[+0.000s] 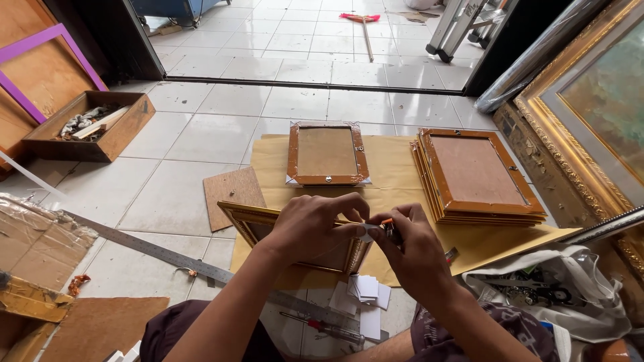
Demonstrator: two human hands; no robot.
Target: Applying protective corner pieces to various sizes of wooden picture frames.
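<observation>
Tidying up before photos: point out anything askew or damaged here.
The small frame lying face-down has crumpled, torn tape at its corners. A brown board sits skewed, half off the paper sheet. White card pieces lie scattered by the knees.

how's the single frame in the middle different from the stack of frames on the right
The single frame lies alone on the brown paper; the stack of frames is several frames piled up. The single one looks smaller and has pale material showing at its corners; the stack's top frame looks larger, with none. Both are orange-gold, lying back side up.
</observation>
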